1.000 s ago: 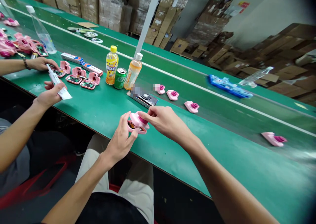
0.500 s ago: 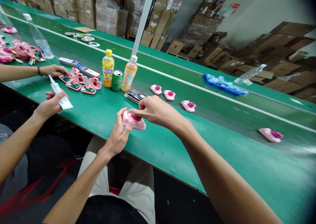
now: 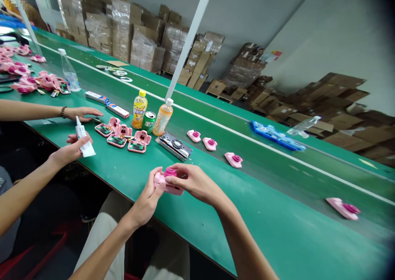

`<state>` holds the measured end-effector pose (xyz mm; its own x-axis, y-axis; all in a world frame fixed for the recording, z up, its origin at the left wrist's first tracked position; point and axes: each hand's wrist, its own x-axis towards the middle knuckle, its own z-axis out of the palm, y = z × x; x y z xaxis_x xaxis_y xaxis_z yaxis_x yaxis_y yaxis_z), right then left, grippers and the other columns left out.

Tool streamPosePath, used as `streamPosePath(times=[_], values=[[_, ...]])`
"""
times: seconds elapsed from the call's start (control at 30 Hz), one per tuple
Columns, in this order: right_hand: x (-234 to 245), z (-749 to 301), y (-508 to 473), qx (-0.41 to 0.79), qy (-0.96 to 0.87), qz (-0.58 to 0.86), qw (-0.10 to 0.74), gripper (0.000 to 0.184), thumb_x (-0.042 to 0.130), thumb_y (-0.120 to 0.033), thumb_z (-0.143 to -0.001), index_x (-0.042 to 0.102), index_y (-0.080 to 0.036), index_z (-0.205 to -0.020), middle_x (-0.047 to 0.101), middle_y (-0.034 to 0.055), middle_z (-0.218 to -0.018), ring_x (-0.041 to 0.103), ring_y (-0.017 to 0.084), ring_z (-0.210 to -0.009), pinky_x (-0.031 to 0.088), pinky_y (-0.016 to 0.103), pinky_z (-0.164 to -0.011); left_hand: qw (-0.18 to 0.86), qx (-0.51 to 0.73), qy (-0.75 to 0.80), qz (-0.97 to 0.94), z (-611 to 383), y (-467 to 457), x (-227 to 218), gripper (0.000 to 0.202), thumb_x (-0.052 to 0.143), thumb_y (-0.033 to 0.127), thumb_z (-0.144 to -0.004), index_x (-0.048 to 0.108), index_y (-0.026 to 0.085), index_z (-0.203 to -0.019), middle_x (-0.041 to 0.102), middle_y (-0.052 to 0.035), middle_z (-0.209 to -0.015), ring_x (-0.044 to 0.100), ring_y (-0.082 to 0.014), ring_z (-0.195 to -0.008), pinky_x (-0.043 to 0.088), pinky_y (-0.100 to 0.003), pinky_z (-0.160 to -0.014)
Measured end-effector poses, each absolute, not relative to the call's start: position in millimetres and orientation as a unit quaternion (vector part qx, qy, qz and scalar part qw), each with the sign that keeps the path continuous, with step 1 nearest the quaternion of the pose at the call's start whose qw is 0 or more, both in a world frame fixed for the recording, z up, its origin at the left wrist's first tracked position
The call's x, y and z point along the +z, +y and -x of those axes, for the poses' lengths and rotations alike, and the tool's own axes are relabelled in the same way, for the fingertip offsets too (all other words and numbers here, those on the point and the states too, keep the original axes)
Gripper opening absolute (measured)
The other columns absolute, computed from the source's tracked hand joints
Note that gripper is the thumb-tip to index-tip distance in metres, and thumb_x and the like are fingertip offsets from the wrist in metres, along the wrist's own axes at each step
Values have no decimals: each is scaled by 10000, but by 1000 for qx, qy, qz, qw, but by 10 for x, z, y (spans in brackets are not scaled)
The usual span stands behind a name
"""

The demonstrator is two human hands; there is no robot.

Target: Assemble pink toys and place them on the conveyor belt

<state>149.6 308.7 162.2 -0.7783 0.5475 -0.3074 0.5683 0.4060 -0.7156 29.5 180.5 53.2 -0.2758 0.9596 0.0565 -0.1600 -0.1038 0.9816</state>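
Between my hands is a pink toy camera (image 3: 161, 180) with a magenta lens ring facing up, held just above the near edge of the green bench. My left hand (image 3: 145, 201) grips its left end, thumb on the near side and fingers behind. My right hand (image 3: 195, 182) is closed around the right end, its thumb beside the lens; its fingertips are partly hidden. A silver and black boxed device (image 3: 175, 145) lies on the bench just beyond my hands. To its left sit several opened pink camera shells (image 3: 138, 146) showing green circuit boards.
At left, a co-worker's hand (image 3: 66, 153) holds a white tube (image 3: 84, 142); their other hand (image 3: 83, 113) is near the shells. Two drink bottles (image 3: 163, 118) and a green can (image 3: 149, 122) stand behind. Several pink cameras (image 3: 233, 159) lie on the belt, beyond it a blue tray (image 3: 274, 136).
My right hand has shifted from over the lens to the camera's right end. The co-worker's far hand has drawn off the open shells. The view has swung.
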Motion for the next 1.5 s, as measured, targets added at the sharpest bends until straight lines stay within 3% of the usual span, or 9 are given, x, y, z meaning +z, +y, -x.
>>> streamPosePath(times=[0.23, 0.37, 0.47, 0.67, 0.8, 0.97, 1.1, 1.27, 1.5], values=[[1363, -1569, 2876, -449, 791, -406, -88, 639, 504, -692, -896, 646, -184, -1257, 627, 88, -1276, 630, 215, -1112, 514, 318, -975, 463, 717, 418, -310, -404, 1911, 456, 408, 401, 556, -1019, 403, 292, -1330, 588, -65, -1396, 558, -284, -1339, 490, -424, -1157], [1188, -1647, 2697, -499, 770, -374, -132, 599, 611, -633, -862, 604, -208, -1283, 632, 73, -1254, 645, 197, -1088, 551, 295, -945, 484, 746, 358, -285, -421, 1960, 428, 335, 317, 477, -1052, 388, 292, -1321, 603, -28, -1378, 588, -265, -1310, 499, -442, -1161], [1121, -1659, 2662, -495, 768, -370, -166, 611, 653, -587, -836, 595, -206, -1309, 619, 75, -1280, 642, 184, -1095, 565, 261, -911, 485, 763, 346, -250, -440, 1956, 425, 296, 422, 479, -1032, 428, 296, -1265, 639, -9, -1305, 616, -261, -1264, 514, -443, -1136], [1034, -1633, 2663, -485, 744, -394, -237, 583, 638, -638, -829, 704, -133, -1113, 671, 102, -1103, 651, 161, -950, 558, 198, -770, 501, 792, 308, -163, -480, 1964, 457, 288, 610, 424, -962, 508, 249, -1167, 676, -19, -1184, 634, -276, -1208, 500, -429, -1091], [879, -1629, 2574, -539, 704, -386, -254, 604, 630, -627, -854, 633, -140, -1211, 654, 99, -1163, 651, 153, -992, 562, 196, -825, 510, 799, 287, -139, -507, 2002, 468, 319, 645, 408, -930, 514, 242, -1168, 666, -29, -1181, 625, -294, -1201, 498, -438, -1045], [686, -1619, 2506, -550, 671, -400, -294, 567, 590, -613, -899, 581, -149, -1226, 635, 80, -1197, 643, 134, -1056, 548, 186, -905, 512, 800, 277, -145, -542, 2024, 403, 438, 654, 466, -925, 427, 231, -1217, 614, -64, -1271, 632, -247, -1167, 484, -401, -1017], [663, -1624, 2530, -500, 726, -382, -277, 527, 541, -575, -942, 598, -166, -1268, 615, 74, -1228, 618, 122, -1093, 529, 165, -896, 515, 786, 294, -177, -503, 2003, 355, 433, 607, 502, -964, 400, 237, -1238, 588, -68, -1285, 626, -210, -1145, 496, -343, -973], [671, -1656, 2563, -513, 733, -375, -243, 519, 527, -599, -942, 606, -154, -1198, 639, 59, -1087, 609, 100, -941, 512, 161, -818, 516, 766, 331, -192, -453, 1985, 370, 506, 659, 561, -912, 407, 233, -1202, 587, -54, -1238, 622, -190, -1106, 500, -278, -885], [611, -1654, 2544, -578, 680, -386, -234, 558, 606, -624, -888, 560, -146, -1171, 644, 57, -1090, 633, 109, -951, 513, 166, -849, 506, 761, 360, -189, -456, 2014, 288, 538, 630, 605, -912, 379, 244, -1222, 592, -54, -1224, 601, -206, -1132, 472, -295, -910]])
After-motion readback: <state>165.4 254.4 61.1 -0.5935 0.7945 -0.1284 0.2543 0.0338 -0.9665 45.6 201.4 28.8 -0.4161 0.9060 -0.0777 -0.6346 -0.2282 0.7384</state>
